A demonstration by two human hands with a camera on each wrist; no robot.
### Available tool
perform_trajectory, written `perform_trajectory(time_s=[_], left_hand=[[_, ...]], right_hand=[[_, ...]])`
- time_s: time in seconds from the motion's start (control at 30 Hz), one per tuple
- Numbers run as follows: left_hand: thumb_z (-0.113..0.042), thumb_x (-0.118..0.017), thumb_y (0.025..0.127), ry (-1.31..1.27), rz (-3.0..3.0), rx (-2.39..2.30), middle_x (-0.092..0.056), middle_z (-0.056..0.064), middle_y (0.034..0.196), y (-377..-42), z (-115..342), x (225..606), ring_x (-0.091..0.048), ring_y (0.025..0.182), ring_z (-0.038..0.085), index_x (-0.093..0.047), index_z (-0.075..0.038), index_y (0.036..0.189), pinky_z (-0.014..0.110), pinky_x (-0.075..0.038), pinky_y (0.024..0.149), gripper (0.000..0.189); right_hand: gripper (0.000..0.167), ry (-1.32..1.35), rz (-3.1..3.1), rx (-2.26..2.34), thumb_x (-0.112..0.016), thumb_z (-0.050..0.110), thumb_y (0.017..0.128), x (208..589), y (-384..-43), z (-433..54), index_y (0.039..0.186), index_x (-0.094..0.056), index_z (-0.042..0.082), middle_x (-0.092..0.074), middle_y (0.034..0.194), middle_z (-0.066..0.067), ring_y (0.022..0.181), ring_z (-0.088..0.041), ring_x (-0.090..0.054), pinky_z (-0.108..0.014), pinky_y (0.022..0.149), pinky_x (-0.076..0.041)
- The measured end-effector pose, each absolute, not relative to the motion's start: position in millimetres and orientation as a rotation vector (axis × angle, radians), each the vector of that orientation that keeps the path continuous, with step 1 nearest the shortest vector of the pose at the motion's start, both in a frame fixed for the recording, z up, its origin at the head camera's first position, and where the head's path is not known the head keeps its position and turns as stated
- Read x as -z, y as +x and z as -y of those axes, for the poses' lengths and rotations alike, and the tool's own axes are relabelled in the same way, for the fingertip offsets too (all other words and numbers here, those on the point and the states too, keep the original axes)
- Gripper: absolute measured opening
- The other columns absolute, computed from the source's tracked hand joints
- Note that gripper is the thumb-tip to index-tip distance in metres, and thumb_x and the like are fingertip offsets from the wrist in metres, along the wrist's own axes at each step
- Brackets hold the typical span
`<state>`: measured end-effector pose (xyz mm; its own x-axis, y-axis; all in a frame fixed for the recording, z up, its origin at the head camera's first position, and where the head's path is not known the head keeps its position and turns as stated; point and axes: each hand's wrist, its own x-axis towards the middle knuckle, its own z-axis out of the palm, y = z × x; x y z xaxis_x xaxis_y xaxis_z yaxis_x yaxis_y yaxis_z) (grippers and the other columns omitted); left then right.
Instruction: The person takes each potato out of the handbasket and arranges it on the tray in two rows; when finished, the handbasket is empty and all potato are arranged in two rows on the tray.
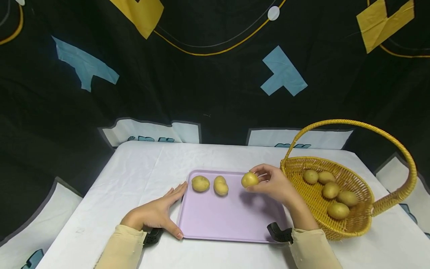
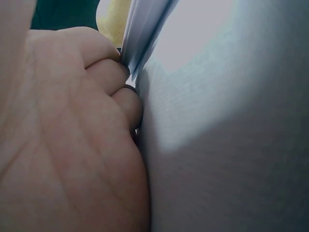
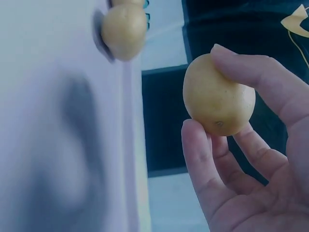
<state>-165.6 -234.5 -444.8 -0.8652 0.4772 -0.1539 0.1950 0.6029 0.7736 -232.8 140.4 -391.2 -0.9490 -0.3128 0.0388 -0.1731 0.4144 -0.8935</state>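
Between thumb and fingers, my right hand (image 1: 273, 184) pinches a round yellow potato (image 1: 249, 179), held above the lilac tray (image 1: 231, 220). The right wrist view shows that potato (image 3: 217, 99) close up, apart from the tray surface. Two more potatoes lie on the tray near its far edge: an oval one (image 1: 200, 183) at the left and a longer one (image 1: 220, 185) beside it. My left hand (image 1: 159, 209) rests at the tray's left edge, thumb and fingers spread along it. In the left wrist view, the fingers of the left hand (image 2: 72, 121) touch the tray's rim.
At the right stands a yellow wicker basket (image 1: 302, 198) with a tall arched handle, several potatoes (image 1: 330, 190) inside. A white cloth (image 1: 141, 168) covers the table. Behind it hangs a dark patterned curtain (image 1: 201, 93).
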Motion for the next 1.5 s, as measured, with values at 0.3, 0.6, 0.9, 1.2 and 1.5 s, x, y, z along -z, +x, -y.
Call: perform_trajectory(time_s=[0.3, 0.6, 0.9, 1.2, 1.5], left_hand=[[-0.04, -0.1, 0.05, 0.528, -2.489, -1.135, -0.003, 0.014, 0.167, -165, 233, 445, 0.006, 0.15, 0.043, -0.011, -0.013, 0.163, 0.063, -0.001, 0.117, 0.147], [-0.04, -0.1, 0.05, 0.523, -2.482, -1.139, -0.002, 0.014, 0.167, -165, 232, 444, 0.006, 0.15, 0.043, -0.01, -0.014, 0.163, 0.063, 0.0, 0.117, 0.147], [-0.041, -0.1, 0.05, 0.542, -2.49, -1.137, -0.002, 0.014, 0.167, -165, 231, 445, 0.006, 0.149, 0.043, -0.01, -0.012, 0.163, 0.061, -0.001, 0.117, 0.147], [-0.039, -0.1, 0.05, 0.528, -2.476, -1.147, -0.001, 0.013, 0.168, -166, 233, 445, 0.007, 0.15, 0.042, -0.01, -0.013, 0.163, 0.062, 0.0, 0.117, 0.147], [-0.041, -0.1, 0.05, 0.518, -2.486, -1.131, -0.002, 0.013, 0.168, -166, 234, 444, 0.006, 0.15, 0.042, -0.011, -0.013, 0.163, 0.062, -0.001, 0.117, 0.147]], right_hand=[[0.053, -0.312, -2.539, 1.53, -0.093, 0.015, 0.068, 413, -238, -121, 0.115, -0.071, 0.004, -0.067, 0.106, -0.008, 0.091, -0.022, -0.064, -0.034, 0.076, -0.053], [0.052, -0.236, -2.652, 1.418, -0.094, 0.017, 0.066, 423, -236, -110, 0.114, -0.074, 0.007, -0.07, 0.105, -0.004, 0.093, -0.021, -0.067, -0.034, 0.077, -0.056], [0.051, -0.256, -2.65, 1.41, -0.091, 0.011, 0.07, 429, -235, -105, 0.117, -0.072, 0.001, -0.07, 0.106, -0.009, 0.094, -0.024, -0.065, -0.035, 0.076, -0.055], [0.051, -0.245, -2.673, 1.389, -0.089, 0.014, 0.074, 432, -237, -102, 0.121, -0.071, 0.002, -0.071, 0.111, -0.01, 0.098, -0.025, -0.066, -0.038, 0.08, -0.057], [0.051, -0.239, -2.676, 1.366, -0.088, 0.014, 0.076, 433, -238, -99, 0.123, -0.07, 0.002, -0.07, 0.113, -0.01, 0.1, -0.026, -0.065, -0.035, 0.076, -0.057]])
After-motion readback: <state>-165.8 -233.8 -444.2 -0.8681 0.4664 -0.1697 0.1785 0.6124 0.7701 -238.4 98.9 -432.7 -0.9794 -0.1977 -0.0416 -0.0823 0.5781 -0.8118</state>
